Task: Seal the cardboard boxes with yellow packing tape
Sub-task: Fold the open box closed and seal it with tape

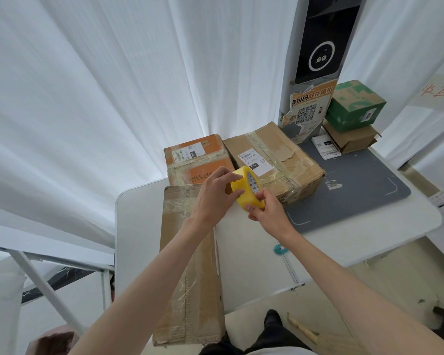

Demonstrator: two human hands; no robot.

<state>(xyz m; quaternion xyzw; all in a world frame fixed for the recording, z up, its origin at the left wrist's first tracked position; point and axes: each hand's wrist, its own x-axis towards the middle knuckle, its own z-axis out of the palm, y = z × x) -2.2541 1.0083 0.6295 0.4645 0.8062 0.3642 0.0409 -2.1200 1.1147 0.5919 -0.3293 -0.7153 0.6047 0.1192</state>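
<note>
tape roll held above closed boxes

the left hand (217, 193) and right hand (264, 210) each pinch the yellow tape roll (246, 188), held over the long cardboard box (190, 278) on the white bench (139, 213). two taped boxes, the orange box (198, 160) and the brown box (280, 160), stand just behind; their contents are hidden.

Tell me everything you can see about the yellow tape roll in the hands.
The yellow tape roll is a wide ring of glossy yellow packing tape wound on a core whose inner face is white with small dark printed marks. It is held up in the air, tilted, above the long cardboard box and the white table, touching neither. The left hand grips its left side, fingers curled over the top edge. The right hand pinches its lower right rim. No loose strip of tape shows.
</note>
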